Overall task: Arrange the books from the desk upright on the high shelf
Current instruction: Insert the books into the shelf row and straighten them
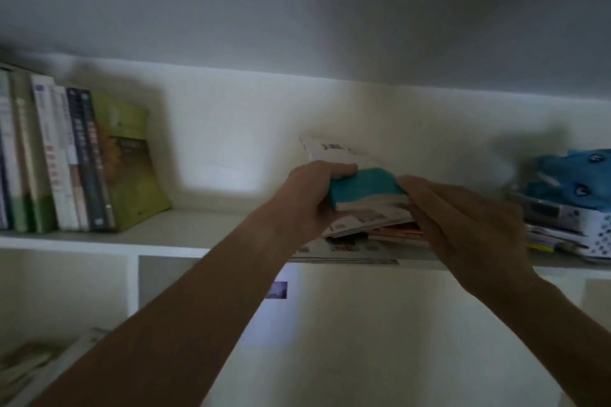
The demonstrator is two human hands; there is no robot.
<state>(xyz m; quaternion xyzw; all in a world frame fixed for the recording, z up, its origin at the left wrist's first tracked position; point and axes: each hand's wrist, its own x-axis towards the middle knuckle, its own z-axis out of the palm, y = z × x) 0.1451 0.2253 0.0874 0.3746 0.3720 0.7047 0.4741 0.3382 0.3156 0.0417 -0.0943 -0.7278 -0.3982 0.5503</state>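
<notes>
Nearest the camera, two bare forearms rise from about 7 and 5 o'clock toward the middle of the view, meeting at a small stack of books that lies flat on the high shelf. The left hand wraps the stack's left end, thumb over the top and fingers curled beneath, so it grips the pile with the teal-covered book uppermost. The right hand lies against the stack's right end with fingers fairly straight and close together, pressing and steadying, not pinching; the blur makes the fingertips hard to read.

The step in hand looks like tipping this stack up onto its lower edge. To do it well, I would keep the two hands squeezing toward each other so the thinner booklets underneath do not slide out, pivot the pile on the shelf board without lifting it, then slide it toward 9 o'clock. A loose sheet or magazine under the pile overhangs the shelf lip and may drag along.

Farther back, at about 9 o'clock, a row of upright books already stands, closed by a leaning green book; it gives a support to butt against. At 3 o'clock a white basket carries a blue plush toy, well apart from the hands.
</notes>
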